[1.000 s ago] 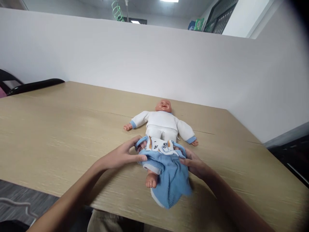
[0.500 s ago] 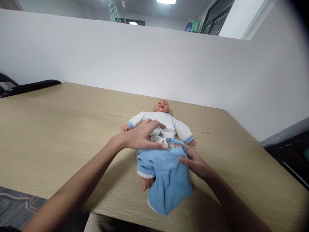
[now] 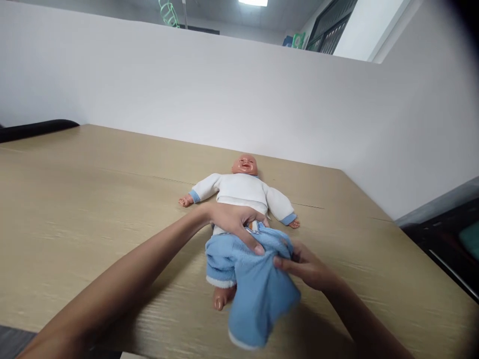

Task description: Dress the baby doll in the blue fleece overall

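Via remote feed, I counted one left hand (image 3: 234,219) and one right hand (image 3: 310,269), two in all, at one bench (image 3: 93,209), with one doll (image 3: 245,164), one white top (image 3: 241,188), one blue garment (image 3: 260,284), two doll hands (image 3: 186,201) (image 3: 294,223), one visible doll foot (image 3: 221,297) and one ceiling light (image 3: 253,2).

Slender left forearm (image 3: 130,279) and right forearm (image 3: 364,319), both bare, with ungloved left hand (image 3: 237,222) and right hand (image 3: 309,267).

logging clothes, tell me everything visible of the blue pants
The blue pants look fuzzy and creased, with white-trimmed leg ends and some white and orange at the waist. One leg covers a leg of the doll, a bare foot poking out; the other extends toward the near edge of the table, no foot showing. The left hand touches the waist; the right hand pinches the side.
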The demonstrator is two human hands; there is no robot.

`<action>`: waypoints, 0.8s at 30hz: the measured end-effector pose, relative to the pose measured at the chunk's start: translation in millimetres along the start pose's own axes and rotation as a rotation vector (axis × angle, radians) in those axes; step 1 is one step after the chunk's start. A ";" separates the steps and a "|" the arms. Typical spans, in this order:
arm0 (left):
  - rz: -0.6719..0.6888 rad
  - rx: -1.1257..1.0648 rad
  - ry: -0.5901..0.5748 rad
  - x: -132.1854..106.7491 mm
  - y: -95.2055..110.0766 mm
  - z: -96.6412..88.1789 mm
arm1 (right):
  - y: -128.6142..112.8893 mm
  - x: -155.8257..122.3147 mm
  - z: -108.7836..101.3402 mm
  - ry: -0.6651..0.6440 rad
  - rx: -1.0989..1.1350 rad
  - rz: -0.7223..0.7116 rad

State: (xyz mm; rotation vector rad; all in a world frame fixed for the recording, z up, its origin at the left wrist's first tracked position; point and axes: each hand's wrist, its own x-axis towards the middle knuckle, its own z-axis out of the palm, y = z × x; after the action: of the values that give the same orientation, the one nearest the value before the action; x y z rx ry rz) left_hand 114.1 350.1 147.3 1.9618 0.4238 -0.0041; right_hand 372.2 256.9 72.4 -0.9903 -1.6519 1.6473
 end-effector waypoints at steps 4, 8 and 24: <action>-0.038 -0.159 -0.115 2.4 -19.5 -0.1 | 4.5 3.4 3.6 0.187 0.207 0.043; 0.040 -0.220 -0.099 0.6 -28.2 -1.4 | -1.6 0.1 4.3 -0.071 0.117 0.082; 0.083 -0.287 -0.299 4.2 -27.1 7.8 | 11.4 -5.6 5.6 0.024 0.353 0.190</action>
State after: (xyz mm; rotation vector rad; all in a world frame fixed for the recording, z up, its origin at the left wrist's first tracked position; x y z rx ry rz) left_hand 111.5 354.1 119.2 1.6600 0.1370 -0.1729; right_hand 371.6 248.6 61.4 -1.0025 -1.2218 1.9593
